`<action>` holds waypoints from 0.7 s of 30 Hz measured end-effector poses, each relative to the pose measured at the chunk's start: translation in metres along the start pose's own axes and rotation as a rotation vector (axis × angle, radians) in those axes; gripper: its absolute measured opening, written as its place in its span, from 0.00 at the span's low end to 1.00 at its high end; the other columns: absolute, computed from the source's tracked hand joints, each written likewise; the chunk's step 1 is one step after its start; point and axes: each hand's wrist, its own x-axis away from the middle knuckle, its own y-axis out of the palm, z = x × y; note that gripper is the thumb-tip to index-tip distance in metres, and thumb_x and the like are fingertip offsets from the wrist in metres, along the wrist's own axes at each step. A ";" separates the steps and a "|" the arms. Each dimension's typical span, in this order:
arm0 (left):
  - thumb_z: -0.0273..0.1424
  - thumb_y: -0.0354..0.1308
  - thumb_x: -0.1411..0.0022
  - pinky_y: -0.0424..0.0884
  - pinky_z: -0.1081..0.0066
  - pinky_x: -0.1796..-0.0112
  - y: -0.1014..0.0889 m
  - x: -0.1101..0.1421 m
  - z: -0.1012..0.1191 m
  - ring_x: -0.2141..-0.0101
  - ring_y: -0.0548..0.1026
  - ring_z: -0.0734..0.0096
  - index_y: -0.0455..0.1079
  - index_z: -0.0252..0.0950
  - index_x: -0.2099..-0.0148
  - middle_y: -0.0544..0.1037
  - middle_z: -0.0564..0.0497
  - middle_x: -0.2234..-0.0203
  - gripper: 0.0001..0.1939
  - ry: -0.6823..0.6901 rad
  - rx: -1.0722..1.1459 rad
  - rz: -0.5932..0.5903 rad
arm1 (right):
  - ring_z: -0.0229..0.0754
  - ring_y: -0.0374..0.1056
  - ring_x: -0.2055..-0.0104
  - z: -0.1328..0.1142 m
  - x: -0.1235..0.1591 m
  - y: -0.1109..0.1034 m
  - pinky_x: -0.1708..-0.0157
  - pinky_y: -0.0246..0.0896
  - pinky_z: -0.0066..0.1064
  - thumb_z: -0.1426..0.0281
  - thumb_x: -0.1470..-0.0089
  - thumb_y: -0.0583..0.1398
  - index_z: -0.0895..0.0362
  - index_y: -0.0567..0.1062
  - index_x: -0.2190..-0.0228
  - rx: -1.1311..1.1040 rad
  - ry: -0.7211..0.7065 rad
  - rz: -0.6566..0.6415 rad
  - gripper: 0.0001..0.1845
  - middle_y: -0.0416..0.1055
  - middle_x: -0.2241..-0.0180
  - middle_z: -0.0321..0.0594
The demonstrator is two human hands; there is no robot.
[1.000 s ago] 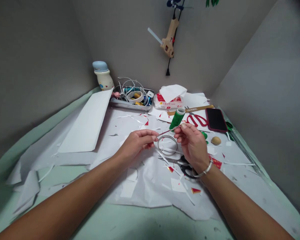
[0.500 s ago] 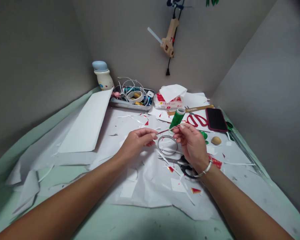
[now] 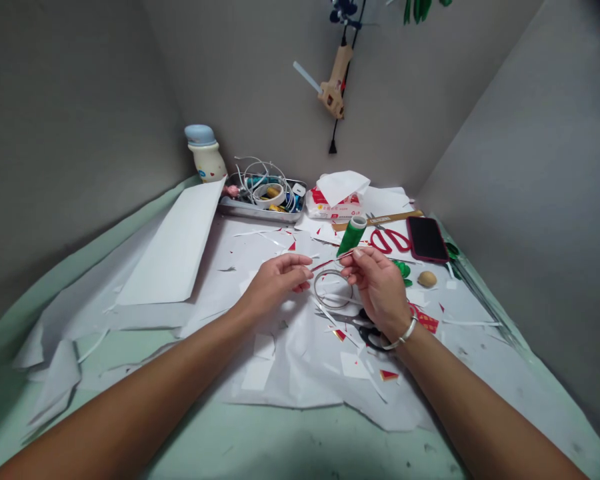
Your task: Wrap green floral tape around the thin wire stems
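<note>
A thin red strip, pale toward its right end, stretches between my two hands above the paper. My left hand has its thumb and fingers at the strip's left end. On the other end, my right hand pinches it between thumb and fingertips. Just below the strip lies a grey ring-shaped coil, partly behind the right fingers. Behind my right hand stands a spool of green thread, slightly tilted in view. Black-handled scissors lie under the right wrist, which partly covers them.
Paper scraps litter the white sheet. Farther back are red-handled scissors, a phone, a tissue pack and a metal tray of supplies. A white board lies left. A glue gun hangs on the wall.
The view has shifted slightly, so the things at right appear a little farther left. Both hands keep nearly the same pose around the red strip.
</note>
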 end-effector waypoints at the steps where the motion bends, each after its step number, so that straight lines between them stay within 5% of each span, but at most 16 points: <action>1: 0.33 0.60 0.47 0.67 0.68 0.64 0.000 0.000 0.000 0.69 0.72 0.71 0.71 0.35 0.56 0.76 0.48 0.67 0.15 0.002 0.024 -0.005 | 0.31 0.68 0.75 0.000 0.000 0.000 0.79 0.60 0.20 0.64 0.51 0.63 0.58 0.72 0.71 -0.003 -0.001 0.001 0.10 0.73 0.72 0.36; 8: 0.30 0.59 0.47 0.65 0.61 0.52 -0.004 0.000 0.000 0.58 0.73 0.64 0.73 0.40 0.56 0.76 0.47 0.61 0.14 0.076 0.073 -0.002 | 0.31 0.69 0.75 0.003 0.001 0.003 0.79 0.61 0.20 0.64 0.51 0.64 0.59 0.73 0.72 0.008 0.022 0.005 0.10 0.74 0.72 0.37; 21: 0.36 0.54 0.40 0.65 0.59 0.51 -0.003 0.004 0.004 0.52 0.71 0.59 0.71 0.38 0.53 0.76 0.46 0.56 0.15 0.215 -0.067 0.106 | 0.32 0.69 0.75 0.003 0.002 0.004 0.78 0.61 0.21 0.63 0.51 0.64 0.58 0.73 0.71 0.068 0.055 0.051 0.11 0.74 0.72 0.37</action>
